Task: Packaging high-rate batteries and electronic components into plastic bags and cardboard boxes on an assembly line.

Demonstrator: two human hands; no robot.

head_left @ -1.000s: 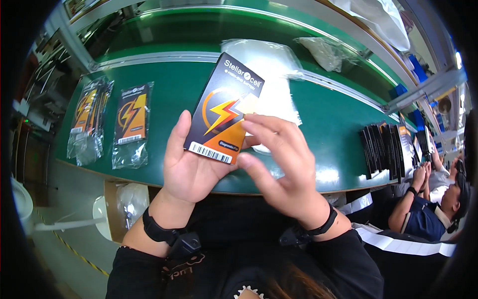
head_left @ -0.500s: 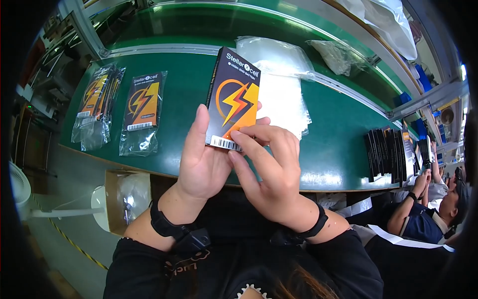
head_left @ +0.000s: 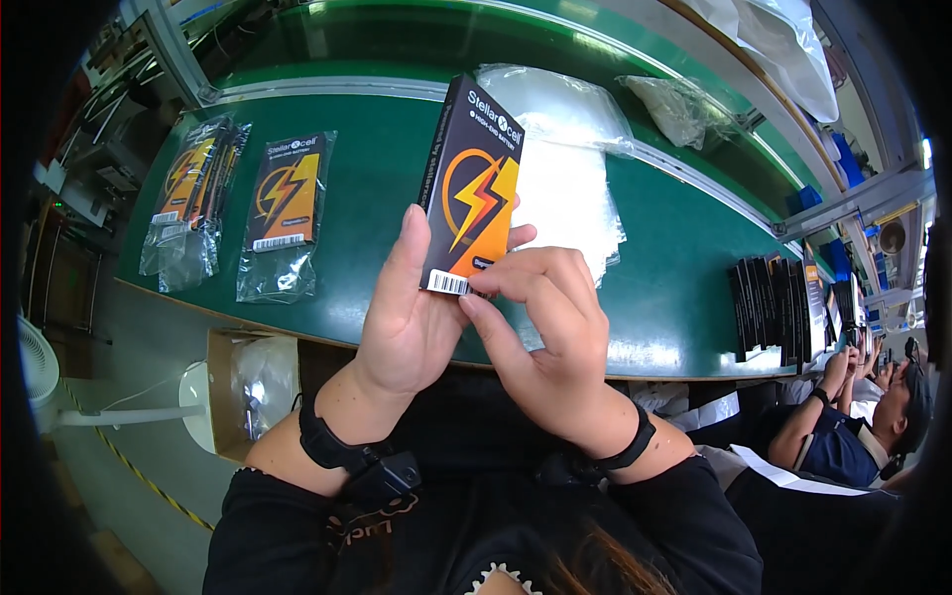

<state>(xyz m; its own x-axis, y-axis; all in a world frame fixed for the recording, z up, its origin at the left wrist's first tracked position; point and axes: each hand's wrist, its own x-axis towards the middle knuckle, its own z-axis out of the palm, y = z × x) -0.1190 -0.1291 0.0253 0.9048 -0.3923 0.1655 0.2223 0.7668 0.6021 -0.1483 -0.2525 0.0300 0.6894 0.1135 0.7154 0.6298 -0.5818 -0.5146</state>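
A slim black and orange battery box (head_left: 480,193) with a lightning bolt stands tilted above the table, held in my left hand (head_left: 409,322). The left thumb lies along its left edge, and fingertips show past its right edge. My right hand (head_left: 550,332) pinches the box's lower corner by the white barcode label (head_left: 449,284) between thumb and fingers. On the table to the left lies a similar box in a clear bag (head_left: 288,203). Beside it sits a pile of bagged boxes (head_left: 193,193).
Flat clear plastic bags (head_left: 565,188) lie behind the box on the green table (head_left: 674,288). Upright black boxes (head_left: 769,307) stand in a row at the right. A carton with plastic (head_left: 263,387) is below the left edge. Another person (head_left: 843,426) works at far right.
The box has turned slightly, showing more of its left side face. My right fingers have shifted a little lower along its bottom corner. The whole view has moved slightly.
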